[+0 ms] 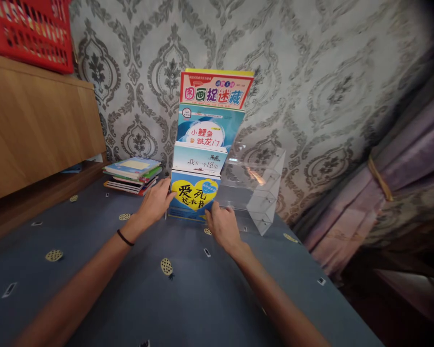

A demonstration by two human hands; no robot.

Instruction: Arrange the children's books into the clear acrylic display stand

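Observation:
A clear acrylic tiered book stand (265, 202) rests on the blue cloth against the wall. Its left side holds books one above another: a red-and-yellow book (217, 89) at the top, a teal book (202, 123), a pale blue book (198, 159), and a blue book with a yellow heart (195, 195) in the lowest tier. My left hand (157, 197) grips the left edge of the heart book, thumb on its cover. My right hand (222, 221) has its fingers closed at that book's lower right edge. The right side of the stand shows bare clear tiers.
A pile of books (132, 173) lies left of the stand. Farther left are a wooden cabinet (39, 125) and, on top of it, a red plastic basket (32, 33). At the right hangs a tied curtain (350, 217) beside the edge of the blue cloth surface (202, 308).

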